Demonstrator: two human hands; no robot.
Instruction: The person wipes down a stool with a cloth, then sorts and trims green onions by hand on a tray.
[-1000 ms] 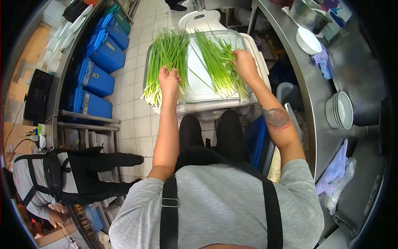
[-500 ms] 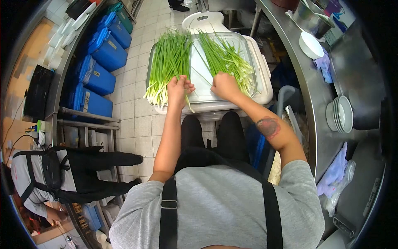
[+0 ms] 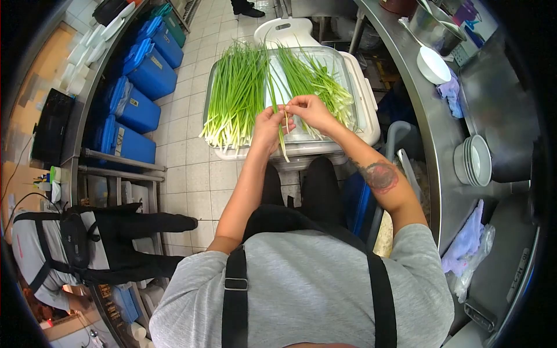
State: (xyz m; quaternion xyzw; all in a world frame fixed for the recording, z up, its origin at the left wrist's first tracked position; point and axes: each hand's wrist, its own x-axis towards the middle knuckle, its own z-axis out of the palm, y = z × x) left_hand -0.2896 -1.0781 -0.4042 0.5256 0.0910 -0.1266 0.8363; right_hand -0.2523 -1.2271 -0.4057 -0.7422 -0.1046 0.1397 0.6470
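Note:
A metal tray (image 3: 355, 75) holds two piles of green onions, a larger left pile (image 3: 235, 95) and a smaller right pile (image 3: 328, 87). Between them, over the tray's near edge, my left hand (image 3: 270, 129) is closed round a few green onion stalks (image 3: 282, 145), white ends pointing toward me. My right hand (image 3: 311, 112) meets it from the right, its fingers pinched at the same stalks beside the left fingertips. The tray rests on a white lidded container (image 3: 371, 119).
Blue bins (image 3: 139, 110) line the left side. At lower left a co-worker (image 3: 75, 240) faces a counter. On the right, a steel counter (image 3: 426, 116) carries a white bowl (image 3: 433, 65), stacked bowls (image 3: 473, 160) and purple cloths (image 3: 466, 240). A grey bin (image 3: 400, 133) stands below it.
My left hand has moved right with stalks in it. My right hand has left the right pile and come in to meet it above the tray's near edge.

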